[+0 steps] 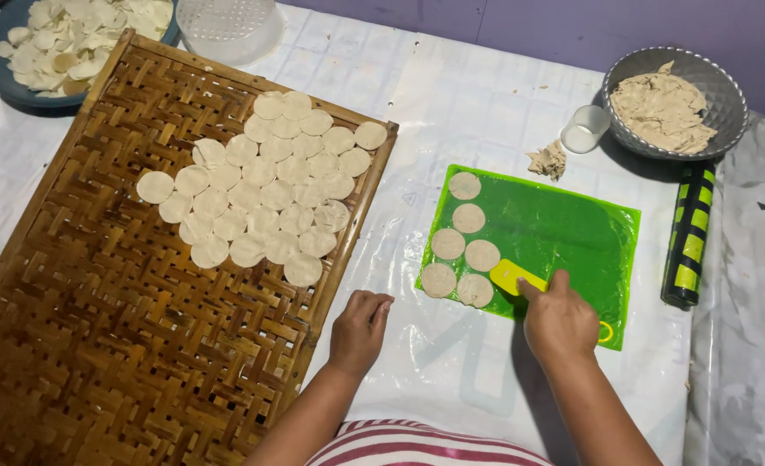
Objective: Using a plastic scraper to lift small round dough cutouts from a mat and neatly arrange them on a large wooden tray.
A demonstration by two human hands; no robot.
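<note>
My right hand (pixel 559 319) grips a small yellow scraper (pixel 512 276) whose edge rests on a green plastic sheet (pixel 563 229), beside several round flat dough discs (pixel 467 218) at the sheet's left side. My left hand (pixel 361 328) rests loosely curled on the white table cover (pixel 451 95), just off the corner of a woven bamboo tray (pixel 97 302). It holds nothing. Many more dough discs (pixel 266 185) lie overlapping on the tray's upper part.
A grey bowl of dough scraps (pixel 671 103) stands at the back right, with a small clear cup (pixel 586 128) and a scrap clump (pixel 548 160) beside it. A black and yellow roller (pixel 689 237) lies right of the sheet. A blue bowl of discs (pixel 72 39) and a clear lid (pixel 227 26) sit back left.
</note>
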